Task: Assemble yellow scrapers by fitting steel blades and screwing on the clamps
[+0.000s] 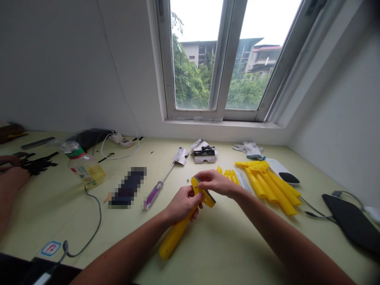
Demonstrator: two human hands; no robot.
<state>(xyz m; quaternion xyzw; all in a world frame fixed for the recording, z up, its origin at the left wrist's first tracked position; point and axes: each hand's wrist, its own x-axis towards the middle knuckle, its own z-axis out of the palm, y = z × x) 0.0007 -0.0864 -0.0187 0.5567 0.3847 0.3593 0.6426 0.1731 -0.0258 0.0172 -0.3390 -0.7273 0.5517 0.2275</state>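
Observation:
A yellow scraper [175, 239] with a long round handle is tilted over the table, its wide head pointing away from me. My left hand [184, 206] is closed around its neck, just below the head. At the head, my right hand [216, 183] pinches the upper side, fingertips by a dark blade edge; whether a small part sits under them is hidden. Beyond my hands lie a few tiny screws [188, 181]. To the left rests a screwdriver [154, 194] with a clear purple handle, its tip against a small paper blade packet [181, 156].
More yellow scraper handles [276, 186] are piled on the right, near white gloves [249, 149] and a white-and-black device [283, 173]. Small black boxes [204, 155] stand by the window. A bottle [84, 166], cables and another person's hand [13, 174] are at left; a black tablet-like object [350, 221] lies right.

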